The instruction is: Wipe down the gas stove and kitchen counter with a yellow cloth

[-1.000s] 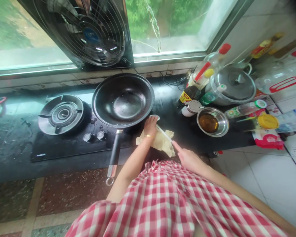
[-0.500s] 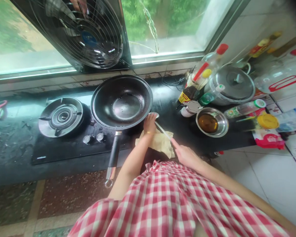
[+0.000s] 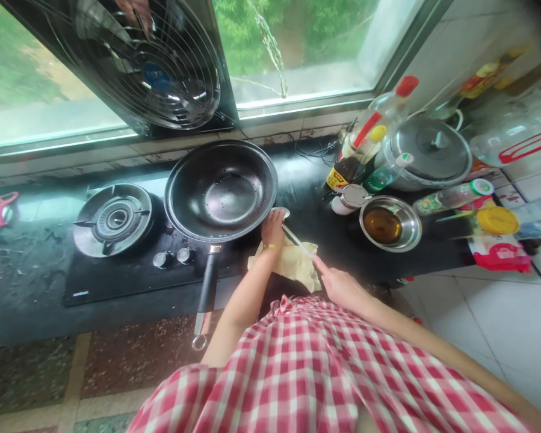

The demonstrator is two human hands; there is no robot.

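The person's left hand [image 3: 273, 228] presses down on the bowl end of a long metal ladle [image 3: 292, 233], fingers curled over it right beside the wok [image 3: 220, 191] rim. The right hand [image 3: 342, 285] grips the ladle's handle end, fingers closed around it. The ladle lies across a yellow cloth [image 3: 292, 264] spread under both hands on the dark tabletop [image 3: 26, 270]. By the look of it, the wiping is mid-way: the wok sits bare apart from a few droplets, and the ladle is not yet lifted off the cloth. A steel bowl [image 3: 390, 224] of brown liquid stands off beyond the right fingers.
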